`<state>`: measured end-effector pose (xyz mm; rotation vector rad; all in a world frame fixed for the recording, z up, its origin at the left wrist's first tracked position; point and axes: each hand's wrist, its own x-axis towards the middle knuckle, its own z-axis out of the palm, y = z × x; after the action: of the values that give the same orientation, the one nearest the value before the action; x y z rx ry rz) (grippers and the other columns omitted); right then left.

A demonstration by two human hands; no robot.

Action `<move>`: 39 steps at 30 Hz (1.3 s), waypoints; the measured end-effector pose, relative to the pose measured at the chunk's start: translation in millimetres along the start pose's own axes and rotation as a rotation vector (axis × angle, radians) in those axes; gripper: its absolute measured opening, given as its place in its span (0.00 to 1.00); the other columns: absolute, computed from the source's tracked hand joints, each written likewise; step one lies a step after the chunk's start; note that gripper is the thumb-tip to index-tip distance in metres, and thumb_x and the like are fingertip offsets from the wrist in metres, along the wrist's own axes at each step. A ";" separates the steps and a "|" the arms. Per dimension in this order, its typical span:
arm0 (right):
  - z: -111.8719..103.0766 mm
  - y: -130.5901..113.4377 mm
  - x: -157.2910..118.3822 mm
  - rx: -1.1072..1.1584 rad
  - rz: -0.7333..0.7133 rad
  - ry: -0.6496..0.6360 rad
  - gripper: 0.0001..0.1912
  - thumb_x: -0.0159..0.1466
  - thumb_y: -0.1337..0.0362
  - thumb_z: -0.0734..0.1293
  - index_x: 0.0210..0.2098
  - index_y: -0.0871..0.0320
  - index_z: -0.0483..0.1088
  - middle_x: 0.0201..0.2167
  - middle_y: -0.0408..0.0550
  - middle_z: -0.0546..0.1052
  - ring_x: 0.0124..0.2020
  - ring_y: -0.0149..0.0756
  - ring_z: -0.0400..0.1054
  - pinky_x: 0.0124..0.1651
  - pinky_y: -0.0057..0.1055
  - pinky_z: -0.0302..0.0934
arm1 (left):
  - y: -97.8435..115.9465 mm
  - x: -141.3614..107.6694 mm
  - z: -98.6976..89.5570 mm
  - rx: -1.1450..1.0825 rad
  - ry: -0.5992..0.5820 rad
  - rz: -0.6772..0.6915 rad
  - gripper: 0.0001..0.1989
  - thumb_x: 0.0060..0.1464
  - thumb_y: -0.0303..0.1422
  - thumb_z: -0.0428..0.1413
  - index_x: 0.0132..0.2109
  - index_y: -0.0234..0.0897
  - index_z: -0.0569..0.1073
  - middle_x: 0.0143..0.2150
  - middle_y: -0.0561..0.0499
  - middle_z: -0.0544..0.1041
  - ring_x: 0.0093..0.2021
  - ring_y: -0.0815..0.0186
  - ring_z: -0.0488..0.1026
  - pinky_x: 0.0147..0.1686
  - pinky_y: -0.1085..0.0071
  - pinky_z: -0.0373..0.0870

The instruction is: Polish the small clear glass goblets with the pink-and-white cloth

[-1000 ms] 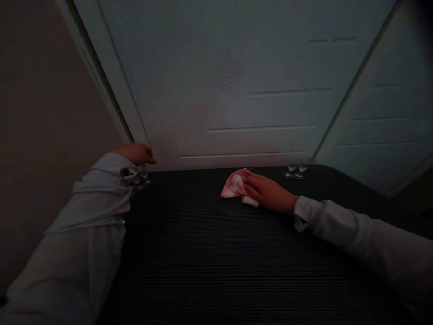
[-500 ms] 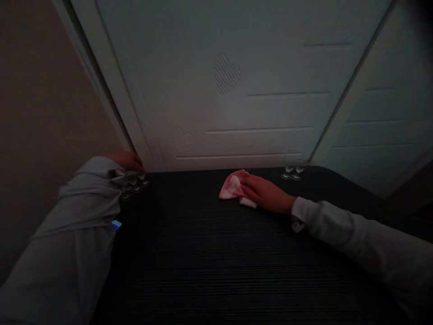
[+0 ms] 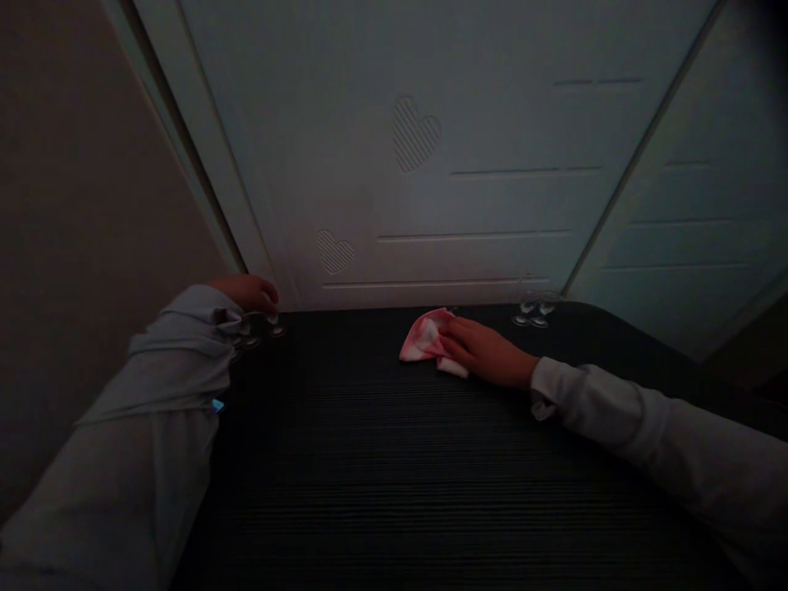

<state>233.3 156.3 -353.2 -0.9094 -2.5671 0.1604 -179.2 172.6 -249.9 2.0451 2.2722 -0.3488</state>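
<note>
At the table's far left, my left hand [image 3: 247, 292] is closed on the top of a small stemmed glass [image 3: 275, 324], whose foot is low over or on the table. More small glasses [image 3: 248, 335] stand just left of it, partly behind my sleeve. My right hand [image 3: 492, 351] rests near the back middle with its fingers closed on the right side of a crumpled pink and white cloth [image 3: 422, 338], which lies on the dark table.
The dark table [image 3: 394, 476] meets a pale panel with heart patterns [image 3: 416, 135] at its back edge. Stemmed glasses [image 3: 538, 310] stand at the back right. A small blue-lit object [image 3: 217, 405] shows beside my left sleeve.
My left hand has moved right, and a glass beneath it has shifted right, away from the others. My left sleeve now covers more of the blue-lit object. My right hand and the cloth have barely moved.
</note>
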 end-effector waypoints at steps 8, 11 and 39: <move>0.1 0.0 0.3 0.029 0.009 0.009 0.14 0.68 0.62 0.55 0.40 0.60 0.70 0.43 0.57 0.73 0.40 0.43 0.69 0.45 0.41 0.63 | 22.2 -6.3 -4.3 -0.044 -0.001 0.094 0.24 0.44 0.44 0.57 0.47 0.37 0.75 0.39 0.49 0.80 0.42 0.58 0.73 0.38 0.72 0.65; -0.7 -1.1 0.3 0.033 0.009 0.007 0.13 0.67 0.63 0.55 0.39 0.60 0.69 0.42 0.56 0.73 0.39 0.42 0.68 0.43 0.39 0.63 | 29.4 -6.8 -5.5 -0.057 -0.017 0.128 0.25 0.43 0.45 0.56 0.48 0.37 0.75 0.38 0.49 0.80 0.41 0.57 0.74 0.38 0.71 0.65; -0.1 -2.3 1.5 0.026 0.000 0.006 0.12 0.67 0.63 0.55 0.36 0.59 0.69 0.40 0.55 0.73 0.40 0.41 0.68 0.44 0.39 0.63 | 56.6 -4.3 -0.4 -0.164 -0.100 0.300 0.22 0.43 0.36 0.58 0.49 0.39 0.74 0.39 0.51 0.81 0.42 0.61 0.74 0.41 0.72 0.64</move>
<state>231.0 155.4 -352.0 -0.8987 -2.5536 0.1908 -122.7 173.6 -255.7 2.1835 1.8352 -0.2298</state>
